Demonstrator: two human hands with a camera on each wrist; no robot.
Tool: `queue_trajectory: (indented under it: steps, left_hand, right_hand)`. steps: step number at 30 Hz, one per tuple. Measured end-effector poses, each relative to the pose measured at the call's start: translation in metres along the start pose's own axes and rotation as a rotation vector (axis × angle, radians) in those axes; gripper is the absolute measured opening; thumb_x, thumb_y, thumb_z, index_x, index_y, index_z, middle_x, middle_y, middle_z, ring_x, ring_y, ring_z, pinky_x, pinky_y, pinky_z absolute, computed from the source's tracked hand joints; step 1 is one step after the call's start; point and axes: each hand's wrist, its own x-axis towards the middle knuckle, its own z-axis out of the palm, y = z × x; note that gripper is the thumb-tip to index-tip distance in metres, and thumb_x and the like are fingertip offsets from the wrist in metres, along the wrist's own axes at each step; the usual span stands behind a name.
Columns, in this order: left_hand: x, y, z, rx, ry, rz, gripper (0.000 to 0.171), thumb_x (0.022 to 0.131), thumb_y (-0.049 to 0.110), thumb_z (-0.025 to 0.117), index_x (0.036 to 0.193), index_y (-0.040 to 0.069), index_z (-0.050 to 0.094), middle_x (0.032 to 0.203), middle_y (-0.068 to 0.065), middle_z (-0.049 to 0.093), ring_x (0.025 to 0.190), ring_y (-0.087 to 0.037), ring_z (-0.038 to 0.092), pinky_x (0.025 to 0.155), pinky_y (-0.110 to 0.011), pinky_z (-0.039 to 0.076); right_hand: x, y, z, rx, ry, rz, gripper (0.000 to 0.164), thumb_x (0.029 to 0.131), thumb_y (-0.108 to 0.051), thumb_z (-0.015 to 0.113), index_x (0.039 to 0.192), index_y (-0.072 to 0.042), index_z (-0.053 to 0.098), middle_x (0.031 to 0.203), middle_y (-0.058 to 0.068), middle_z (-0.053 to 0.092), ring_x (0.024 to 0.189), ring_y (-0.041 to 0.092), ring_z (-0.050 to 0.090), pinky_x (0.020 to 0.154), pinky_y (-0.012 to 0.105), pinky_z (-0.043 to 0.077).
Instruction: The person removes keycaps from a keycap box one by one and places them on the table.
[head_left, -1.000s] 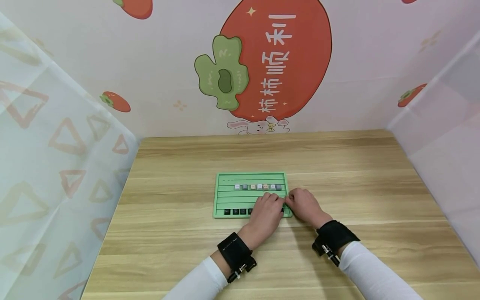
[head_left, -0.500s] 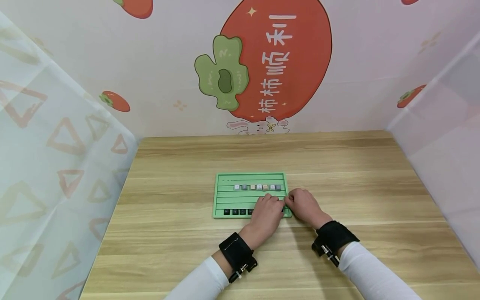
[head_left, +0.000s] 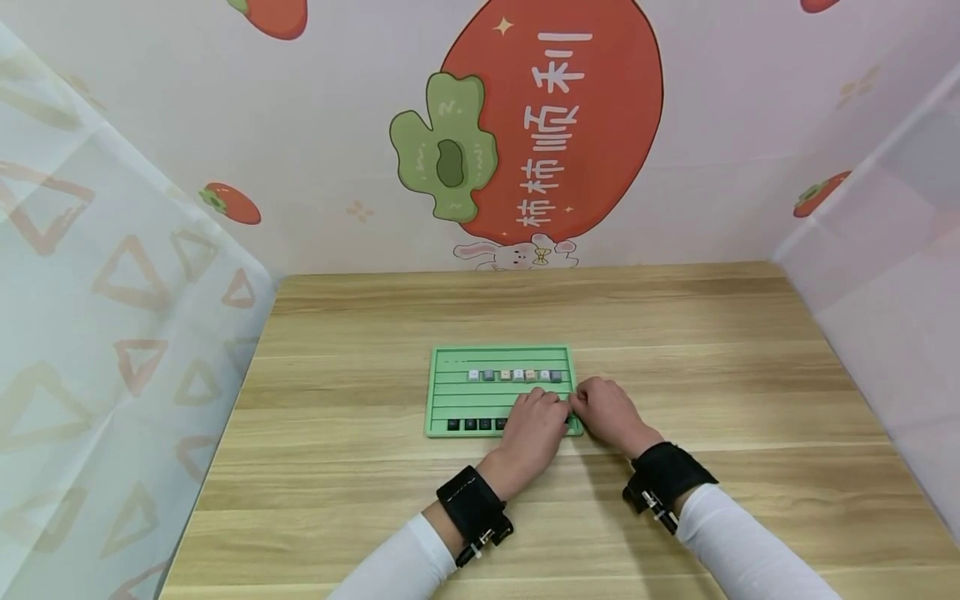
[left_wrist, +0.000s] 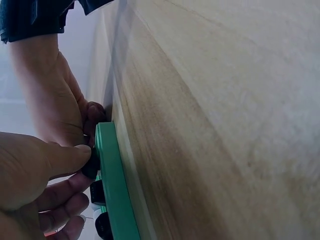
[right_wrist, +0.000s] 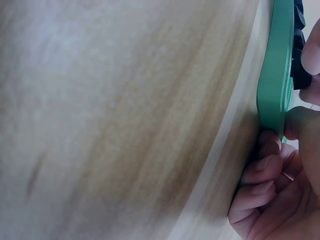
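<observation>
A green tray (head_left: 468,401) with ridged rows lies flat on the wooden table. At its near right end, my left hand (head_left: 534,427) pinches a black keycap (left_wrist: 91,165) between thumb and finger, low against the tray; whether it is seated cannot be seen. My right hand (head_left: 611,414) grips the tray's right edge, thumb on top and curled fingers at the side and underneath in the right wrist view. More black keycaps (head_left: 470,425) line the front row, some hidden behind the left hand. Light, grey and tan keycaps (head_left: 518,376) stand in a row farther back.
The wooden table (head_left: 337,483) extends all round the tray. Behind it rises a backdrop (head_left: 322,167) printed with persimmons, and patterned sheets stand at the left and right sides. Both wrists wear black straps with small cameras.
Almost nothing differs. Over the last second the left hand has shifted very slightly right; the right hand keeps its place at the tray's edge.
</observation>
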Motion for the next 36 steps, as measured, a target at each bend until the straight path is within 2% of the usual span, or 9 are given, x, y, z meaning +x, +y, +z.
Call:
queue_trajectory:
  steps: [9,24,33,36]
  left_hand:
    - [-0.001,0.0,-0.005,-0.016,0.024,0.011,0.022,0.083,0.031,0.068,0.103,0.022,0.071,0.091,0.005,0.065,0.085,-0.015,0.054,0.068,-0.028,0.042]
    - [-0.01,0.004,-0.018,-0.075,0.054,0.06,0.018,0.082,0.03,0.069,0.097,0.021,0.07,0.091,0.005,0.064,0.086,-0.013,0.055,0.067,-0.026,0.041]
    - [-0.022,0.011,-0.017,-0.058,0.068,0.087,0.011,0.082,0.029,0.069,0.091,0.022,0.069,0.089,0.007,0.063,0.083,-0.012,0.054,0.067,-0.025,0.04]
    - [-0.025,0.015,-0.015,-0.048,0.051,0.098,0.012,0.083,0.03,0.068,0.092,0.022,0.069,0.089,0.008,0.063,0.083,-0.012,0.053,0.066,-0.024,0.039]
  right_hand:
    - [0.001,0.002,0.002,0.003,-0.014,0.005,0.037,0.086,-0.014,0.052,0.053,-0.014,0.036,0.05,-0.004,0.024,0.046,0.011,0.024,0.049,0.026,0.023]
    - [0.001,0.002,0.002,0.002,-0.015,0.006,0.036,0.085,-0.012,0.051,0.053,-0.014,0.036,0.051,-0.005,0.023,0.047,0.012,0.023,0.05,0.027,0.023]
    - [0.0,0.0,0.0,0.01,-0.012,0.003,0.037,0.084,-0.013,0.053,0.052,-0.014,0.035,0.05,-0.005,0.023,0.046,0.011,0.023,0.048,0.026,0.023]
    - [0.0,0.0,0.0,0.008,-0.009,0.007,0.037,0.084,-0.012,0.053,0.052,-0.014,0.034,0.05,-0.005,0.024,0.046,0.01,0.024,0.048,0.026,0.023]
